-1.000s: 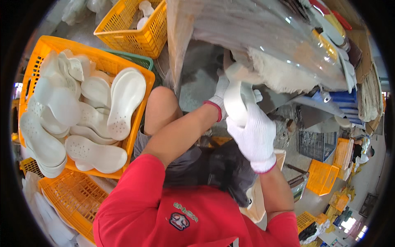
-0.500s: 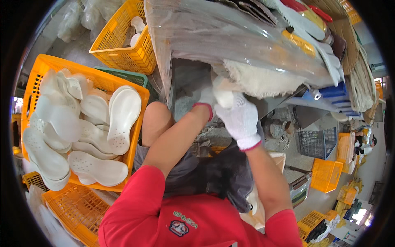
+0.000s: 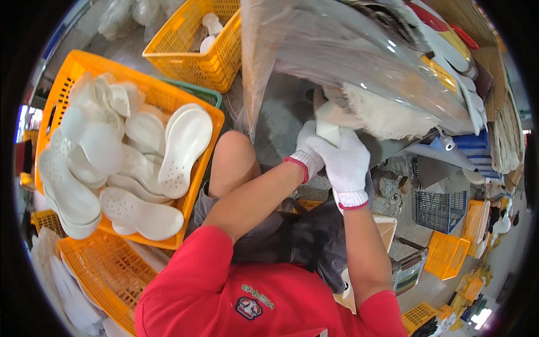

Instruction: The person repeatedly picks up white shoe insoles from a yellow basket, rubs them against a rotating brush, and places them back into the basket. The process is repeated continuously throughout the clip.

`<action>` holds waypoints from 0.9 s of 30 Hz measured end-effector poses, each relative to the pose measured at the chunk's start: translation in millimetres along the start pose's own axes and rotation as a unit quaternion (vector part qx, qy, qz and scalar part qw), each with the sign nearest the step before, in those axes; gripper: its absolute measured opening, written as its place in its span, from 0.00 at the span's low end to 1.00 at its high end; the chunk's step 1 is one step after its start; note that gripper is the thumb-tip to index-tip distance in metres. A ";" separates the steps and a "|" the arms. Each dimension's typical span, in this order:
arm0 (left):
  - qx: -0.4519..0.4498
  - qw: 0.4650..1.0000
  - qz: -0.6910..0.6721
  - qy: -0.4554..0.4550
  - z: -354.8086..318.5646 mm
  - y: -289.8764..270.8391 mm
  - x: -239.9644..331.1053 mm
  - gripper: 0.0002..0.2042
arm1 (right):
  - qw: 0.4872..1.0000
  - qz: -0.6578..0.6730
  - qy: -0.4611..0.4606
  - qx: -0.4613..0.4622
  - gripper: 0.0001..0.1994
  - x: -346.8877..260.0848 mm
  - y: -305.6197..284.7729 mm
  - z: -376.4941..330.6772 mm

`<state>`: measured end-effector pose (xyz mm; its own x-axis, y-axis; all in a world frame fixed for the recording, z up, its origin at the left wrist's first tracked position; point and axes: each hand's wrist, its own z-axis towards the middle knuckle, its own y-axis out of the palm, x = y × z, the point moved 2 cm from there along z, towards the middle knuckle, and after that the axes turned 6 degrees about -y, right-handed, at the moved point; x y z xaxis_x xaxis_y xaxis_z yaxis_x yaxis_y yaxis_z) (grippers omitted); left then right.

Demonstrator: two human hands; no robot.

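Both my hands wear white knitted gloves with red cuffs and meet in front of a plastic-draped machine. My left hand [image 3: 310,147] and my right hand [image 3: 348,164] are closed on a white shoe insole [image 3: 328,132], mostly covered by the gloves. Its far end lies under the draped hood, close to a frayed cream cloth edge [image 3: 387,115]; whether they touch I cannot tell. To my left, a tilted orange crate [image 3: 196,216] is heaped with white insoles [image 3: 188,146], some with small holes at one end.
Clear plastic sheeting [image 3: 320,39] covers the machine. A yellow crate [image 3: 188,62] with a few white pieces stands at the far left; another orange crate [image 3: 112,275] sits near left. White gloves [image 3: 471,92] lie on top at right. A dark blue crate [image 3: 441,210] stands on the floor.
My left hand has come out from the dark opening and now meets the right hand at the insole. The whole view has shifted, so the crates appear further right.
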<state>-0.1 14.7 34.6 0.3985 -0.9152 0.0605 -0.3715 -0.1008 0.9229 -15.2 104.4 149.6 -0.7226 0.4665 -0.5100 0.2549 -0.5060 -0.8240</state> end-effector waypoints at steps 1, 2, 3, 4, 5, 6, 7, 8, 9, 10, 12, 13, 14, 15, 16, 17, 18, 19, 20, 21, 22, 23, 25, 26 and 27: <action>0.064 0.997 0.046 -0.006 0.0 -0.4 -0.4 0.18 | 0.999 0.029 -0.004 0.018 0.25 0.0 -2.2 -1.6; 0.009 0.998 0.049 -0.043 -2.4 1.4 1.3 0.18 | 0.992 0.122 0.037 -0.021 0.26 6.3 -2.9 -9.5; 0.043 0.992 0.084 -0.085 -2.8 3.2 1.5 0.18 | 0.974 0.205 0.091 -0.045 0.27 9.0 -4.0 -11.8; 0.029 0.987 0.101 -0.120 -3.9 5.6 2.6 0.17 | 0.978 0.196 0.061 -0.046 0.27 12.8 -8.3 -18.5; 0.024 0.979 0.148 -0.135 -5.8 9.1 4.7 0.17 | 0.985 0.156 0.049 -0.056 0.28 15.3 -10.3 -17.8; -0.021 0.988 0.105 -0.112 -5.0 15.1 6.3 0.17 | 0.983 0.171 0.027 -0.051 0.29 17.3 -15.6 -16.2; -0.056 0.992 0.070 -0.088 -8.0 20.5 10.2 0.17 | 0.979 0.195 -0.005 -0.054 0.30 15.3 -17.4 -8.5; 0.056 0.985 0.133 -0.093 -9.1 21.0 10.4 0.18 | 0.951 0.275 0.041 -0.135 0.31 18.7 -17.6 -2.4; 0.044 0.989 0.112 -0.083 -10.8 23.0 12.2 0.17 | 0.809 0.531 0.188 -0.167 0.31 14.1 -18.0 -1.3; 0.080 0.985 0.149 -0.031 -11.4 22.3 12.8 0.20 | 0.837 0.479 0.185 -0.189 0.30 1.0 -28.5 -2.9; -0.007 0.995 0.066 -0.074 -11.4 19.9 9.2 0.25 | 0.888 0.376 0.179 -0.197 0.30 -20.7 -50.2 -22.7; -0.001 0.987 0.092 -0.134 -10.1 17.7 6.8 0.26 | 0.932 0.244 0.164 -0.210 0.30 -24.6 -54.4 -40.1; -0.035 0.972 0.125 -0.194 -10.7 16.6 8.6 0.28 | 0.959 0.138 0.116 -0.218 0.30 -32.2 -60.1 -48.7; 0.152 0.962 0.185 -0.134 -5.5 14.8 8.5 0.30 | 0.968 0.016 0.081 -0.235 0.30 -42.2 -62.1 -51.9; 0.130 0.968 0.172 -0.126 2.4 16.6 14.0 0.31 | 0.977 0.023 0.008 -0.212 0.26 -40.3 -59.3 -43.1; 0.139 0.970 0.141 -0.140 10.7 19.8 15.0 0.34 | 0.984 0.038 -0.062 -0.165 0.22 -42.2 -58.2 -34.1; 0.109 0.974 0.165 -0.108 18.3 25.0 23.9 0.35 | 0.977 0.104 -0.021 -0.185 0.20 -31.2 -52.4 -18.1; 0.101 0.975 0.172 -0.095 24.1 31.1 27.5 0.37 | 0.970 0.104 -0.016 -0.220 0.19 -25.6 -47.9 0.2; 0.103 0.975 0.176 -0.089 24.5 33.1 30.5 0.38 | 0.967 0.075 -0.042 -0.239 0.18 -23.1 -45.0 14.2; 0.115 0.974 0.172 -0.092 23.0 35.4 30.7 0.40 | 0.967 0.031 -0.044 -0.250 0.17 -25.9 -46.0 20.5; 0.130 0.973 0.164 -0.103 16.2 34.4 26.9 0.41 | 0.964 -0.019 -0.076 -0.254 0.17 -34.2 -48.9 10.0; 0.152 0.969 0.129 -0.144 8.6 32.3 22.0 0.43 | 0.951 -0.115 -0.118 -0.262 0.20 -40.6 -53.2 -5.8; 0.110 0.965 0.141 -0.191 -20.3 21.9 3.1 0.46 | 0.960 -0.122 -0.087 -0.237 0.30 -49.2 -62.1 -58.3; 0.073 0.975 0.157 -0.142 -33.5 16.4 -4.6 0.47 | 0.957 -0.148 -0.046 -0.245 0.33 -35.6 -62.2 -78.4; 0.071 0.980 0.169 -0.075 -42.2 12.2 -12.5 0.48 | 0.948 -0.164 0.002 -0.273 0.35 -23.9 -63.9 -109.0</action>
<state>25.8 41.4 61.2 0.1084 -0.9518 0.2869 -0.5790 0.1742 0.7965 55.9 204.7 187.5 -0.8187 0.5365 -0.2046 0.3126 0.1176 -0.9426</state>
